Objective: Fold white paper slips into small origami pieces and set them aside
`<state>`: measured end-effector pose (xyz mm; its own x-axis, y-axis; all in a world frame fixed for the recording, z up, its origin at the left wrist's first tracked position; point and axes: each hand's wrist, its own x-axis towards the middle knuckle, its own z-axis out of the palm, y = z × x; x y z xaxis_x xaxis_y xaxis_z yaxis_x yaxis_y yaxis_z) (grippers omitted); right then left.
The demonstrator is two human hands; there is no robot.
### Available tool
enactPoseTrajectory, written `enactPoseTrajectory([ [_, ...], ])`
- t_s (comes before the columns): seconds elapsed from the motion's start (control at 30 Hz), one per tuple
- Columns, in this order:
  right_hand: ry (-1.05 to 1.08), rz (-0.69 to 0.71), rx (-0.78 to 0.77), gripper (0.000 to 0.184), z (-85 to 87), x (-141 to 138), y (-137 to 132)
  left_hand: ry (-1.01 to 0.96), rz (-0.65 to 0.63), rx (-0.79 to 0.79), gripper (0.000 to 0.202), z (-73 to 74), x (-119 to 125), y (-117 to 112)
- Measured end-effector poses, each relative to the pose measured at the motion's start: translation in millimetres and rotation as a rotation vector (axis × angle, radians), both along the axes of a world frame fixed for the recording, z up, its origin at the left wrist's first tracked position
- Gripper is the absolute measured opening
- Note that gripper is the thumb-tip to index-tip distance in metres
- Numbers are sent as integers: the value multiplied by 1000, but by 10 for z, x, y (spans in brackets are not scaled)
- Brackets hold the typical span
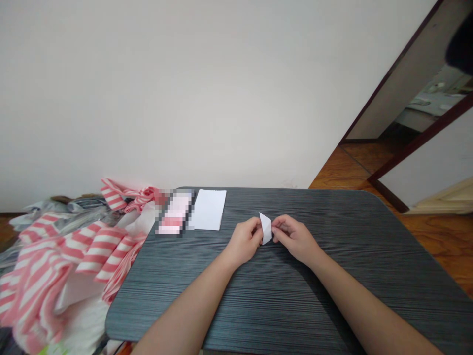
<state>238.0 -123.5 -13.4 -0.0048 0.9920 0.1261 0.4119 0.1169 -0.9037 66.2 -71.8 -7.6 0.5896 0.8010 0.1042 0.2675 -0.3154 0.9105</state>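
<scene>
A small folded piece of white paper (266, 230) is held up over the dark table, between my two hands. My left hand (245, 240) pinches its left edge between thumb and fingers. On the other side, my right hand (294, 237) has thumb and fingertips closed together at the paper's right edge. The paper has slanted top and bottom edges and stands tilted. Some of the left fingers are hidden behind it.
The dark wood-grain table (236, 301) stands against a white wall. A stack of white paper (209, 210) lies at its back left, beside a pixelated phone-like object (176, 211). Red-and-white striped cloth (92, 249) is heaped left of the table. A doorway opens at right.
</scene>
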Motion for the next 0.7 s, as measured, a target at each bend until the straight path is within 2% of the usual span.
enactPoseTrajectory([
  [0.2, -116, -6, 27, 7, 37, -5, -13, 0, 10, -15, 18, 0, -5, 6],
  [0.4, -205, -45, 138, 9, 69, -19, -7, -3, 17, -28, 15, -10, -4, 3],
  [0.7, -215, -98, 98, 10, 74, -48, 8, 16, 13, 15, 15, 9, -3, 2],
])
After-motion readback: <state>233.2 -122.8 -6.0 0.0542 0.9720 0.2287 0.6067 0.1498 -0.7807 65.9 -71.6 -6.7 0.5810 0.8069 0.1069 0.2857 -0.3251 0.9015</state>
